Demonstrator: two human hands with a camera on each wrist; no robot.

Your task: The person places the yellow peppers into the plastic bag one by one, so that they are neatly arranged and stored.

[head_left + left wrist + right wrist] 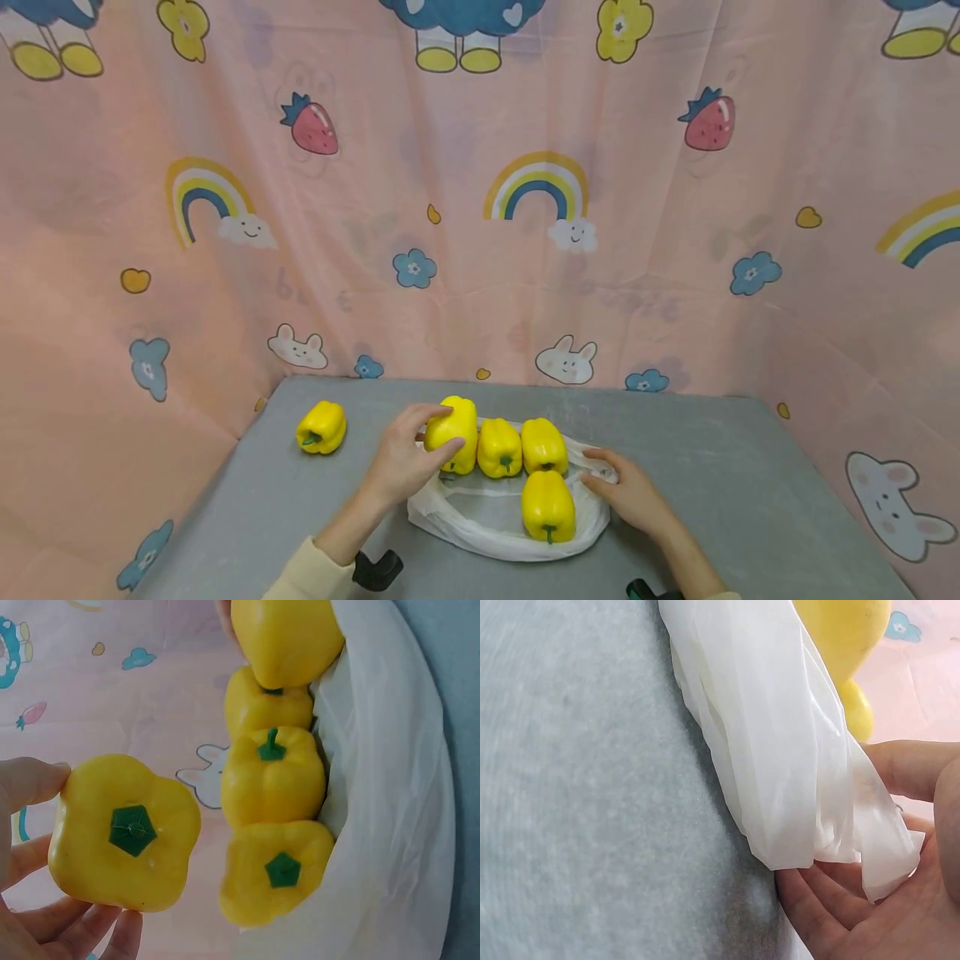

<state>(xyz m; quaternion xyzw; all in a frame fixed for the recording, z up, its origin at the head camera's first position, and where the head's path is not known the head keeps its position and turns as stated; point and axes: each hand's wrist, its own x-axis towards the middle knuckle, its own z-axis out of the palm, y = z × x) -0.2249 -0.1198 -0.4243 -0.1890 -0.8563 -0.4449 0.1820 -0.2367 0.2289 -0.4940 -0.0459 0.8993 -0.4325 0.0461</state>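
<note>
My left hand [405,458] grips a yellow bell pepper [124,832] between thumb and fingers, raised over the left side of a white plastic bag [480,537]. The green stem end of this pepper faces the left wrist camera. Inside the open bag sit several more yellow bell peppers, among them a middle one [500,447], one at the back right [544,446] and one at the front [548,507]. In the left wrist view, another pepper [277,874] lies nearest the left hand. My right hand [630,493] holds the bag's right rim between thumb and fingers.
A lone yellow bell pepper [321,427] lies on the grey table [705,483] at the far left. Behind the table hangs a pink printed cloth [465,317]. Black straps [377,571] show at the wrists.
</note>
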